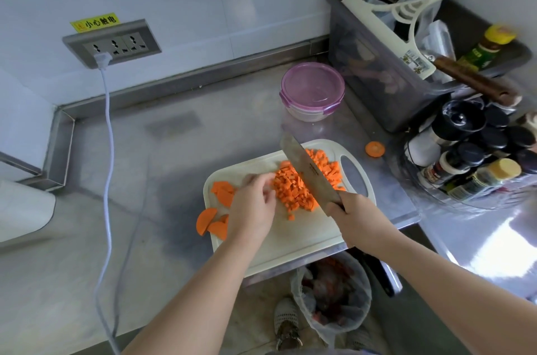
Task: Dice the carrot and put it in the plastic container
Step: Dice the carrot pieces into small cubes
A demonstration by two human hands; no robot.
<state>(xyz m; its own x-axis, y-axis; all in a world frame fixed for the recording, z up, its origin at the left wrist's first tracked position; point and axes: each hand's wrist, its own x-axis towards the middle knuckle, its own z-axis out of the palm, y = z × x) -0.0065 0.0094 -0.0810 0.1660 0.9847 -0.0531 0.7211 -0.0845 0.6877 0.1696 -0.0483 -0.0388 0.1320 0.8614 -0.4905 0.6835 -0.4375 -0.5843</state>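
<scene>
Mid-dicing, we grip the knife (308, 171) in our right hand (353, 216) over the diced carrot (302, 189) heaped on the cutting board (293, 238), while our left hand (252, 205) curls blurred fingers (266, 180) at the heap's edge, pinching we cannot tell what; next, we judge, the uncut slices (222, 192) need chopping and the lidded plastic container (312, 90) opening

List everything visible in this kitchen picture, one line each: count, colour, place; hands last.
white plastic cutting board: one, white, counter's front edge
pile of diced carrot: one, orange, on the board
half-round carrot slices: several, orange, board's left edge
round carrot slice: one, orange, counter right of board
steel cleaver: one, silver, over the dice
round plastic container with purple lid: one, clear, behind the board
grey plastic crate: one, grey, back right
spice bottles: many, mostly black-capped, far right
bag-lined waste bin: one, greyish, below the counter
left hand: one, beside the dice
right hand: one, gripping the cleaver
</scene>
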